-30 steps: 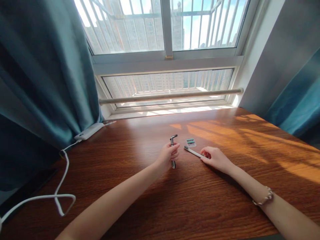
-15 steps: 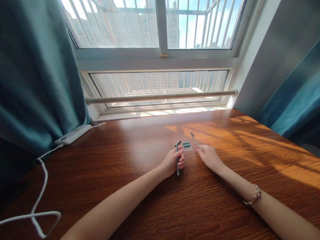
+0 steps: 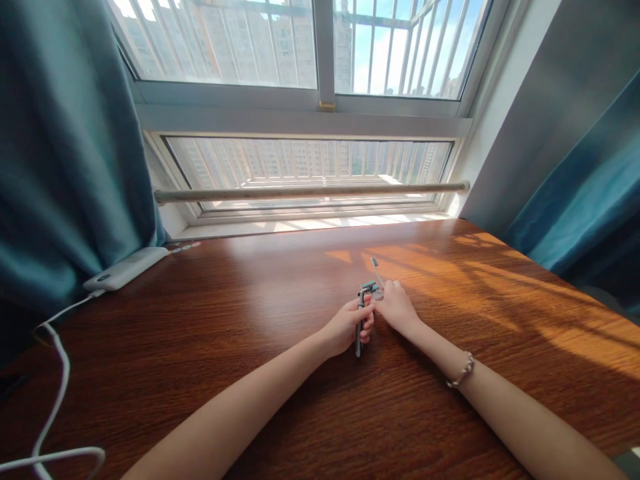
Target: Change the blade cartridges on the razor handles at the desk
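Note:
My left hand (image 3: 347, 327) is closed around the handle of a razor (image 3: 359, 339), which stands nearly upright with its head at the top. Close behind the razor head lies a small clear case (image 3: 379, 294) with teal-striped razor cartridges; the hands and razor partly cover it. My right hand (image 3: 399, 309) is closed on a thin, pale-handled small brush (image 3: 375, 265), whose dark bristles point away toward the window. The right fingertips are beside the case, very near the left fingers. Whether they touch the case or the razor I cannot tell.
Both forearms rest over a brown wooden table (image 3: 280, 280). At the left, a white power bank-like box (image 3: 127, 268) with a white cable (image 3: 61, 380) lies by the blue curtain (image 3: 75, 153). A rail (image 3: 310, 193) crosses the window behind the table.
My right hand has moved left, bringing the brush toward the razor and over the case's side. The razor has shifted slightly right, its head now against the case in view. The camera view has shifted slightly.

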